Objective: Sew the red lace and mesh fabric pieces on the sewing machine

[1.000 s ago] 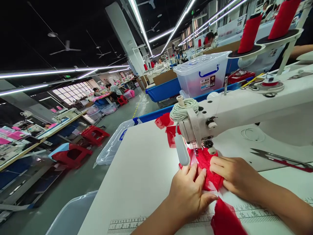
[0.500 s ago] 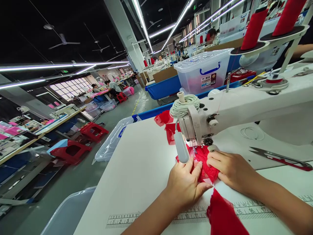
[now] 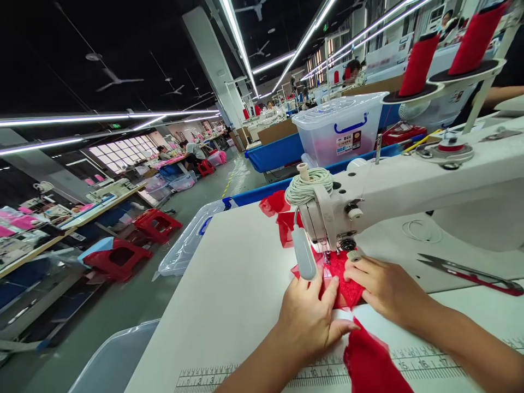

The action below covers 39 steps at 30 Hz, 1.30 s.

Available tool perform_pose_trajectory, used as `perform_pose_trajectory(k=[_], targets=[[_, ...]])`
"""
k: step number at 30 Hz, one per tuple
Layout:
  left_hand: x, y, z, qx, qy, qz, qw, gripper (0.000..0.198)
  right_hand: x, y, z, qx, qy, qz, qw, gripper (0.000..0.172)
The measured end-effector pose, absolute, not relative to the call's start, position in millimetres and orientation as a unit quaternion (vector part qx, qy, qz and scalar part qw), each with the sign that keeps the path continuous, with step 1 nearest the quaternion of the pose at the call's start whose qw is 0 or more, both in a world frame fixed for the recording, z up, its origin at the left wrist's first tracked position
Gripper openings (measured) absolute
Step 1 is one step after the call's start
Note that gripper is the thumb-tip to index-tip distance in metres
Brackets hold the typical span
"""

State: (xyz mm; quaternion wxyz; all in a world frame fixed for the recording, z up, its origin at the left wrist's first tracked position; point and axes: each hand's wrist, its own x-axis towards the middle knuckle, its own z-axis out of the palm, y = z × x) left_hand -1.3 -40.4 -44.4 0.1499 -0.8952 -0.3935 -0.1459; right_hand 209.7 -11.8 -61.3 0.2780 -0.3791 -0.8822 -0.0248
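Red lace fabric (image 3: 351, 289) lies under the presser foot (image 3: 326, 257) of a white sewing machine (image 3: 393, 180). My left hand (image 3: 305, 311) rests on its sheer left part, fingers stretched out and thumb apart. At the right edge, my right hand (image 3: 382, 281) has its fingers curled and pressed together on the lace. Just below my left thumb, a darker red fabric piece (image 3: 370, 363) hangs toward the table's front edge. A small lamp (image 3: 304, 254) partly covers the fabric beside the needle. My right fingertips are partly hidden.
Thread snips (image 3: 470, 273) lie right of my right hand. More red fabric (image 3: 289, 226) sits behind the machine head. A printed ruler (image 3: 319, 374) runs along the table's front. Red thread cones (image 3: 418, 64) stand above the machine. A lidded plastic box (image 3: 338, 128) is beyond it.
The camera view has shifted slightly, so the scene sits lower. My left thumb has moved a little away from the lace's lower corner. Both hands stay on the fabric.
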Motion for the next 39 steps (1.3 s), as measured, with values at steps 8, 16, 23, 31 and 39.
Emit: perform_pose_trajectory(k=[8,16,23,31,39], targets=[[-0.8,-44.4,-41.9,-0.897,-0.393,-0.139,0.149,0.089,211.1,-11.3,-63.8,-0.377,-0.883,-0.016,0.277,0.040],[-3.6,-43.2,-42.3,-0.894,-0.403,-0.127,0.150,0.072,210.2,-8.1,-65.8,-0.384,-0.882,-0.009,0.273,0.039],[4.2,-42.3,-33.7,-0.895,-0.395,-0.137,0.158,0.033,210.2,-8.0,-65.7,-0.371,-0.885,0.005,0.282,0.031],[3.8,-30.0,-52.6,-0.895,-0.335,-0.243,0.166,0.027,206.2,-18.0,-57.4,-0.366,-0.879,-0.093,0.290,0.022],[2.7,-18.6,-37.9,-0.853,-0.395,-0.298,-0.167,0.026,198.2,-21.2,-59.5,-0.391,-0.857,-0.009,0.337,0.028]])
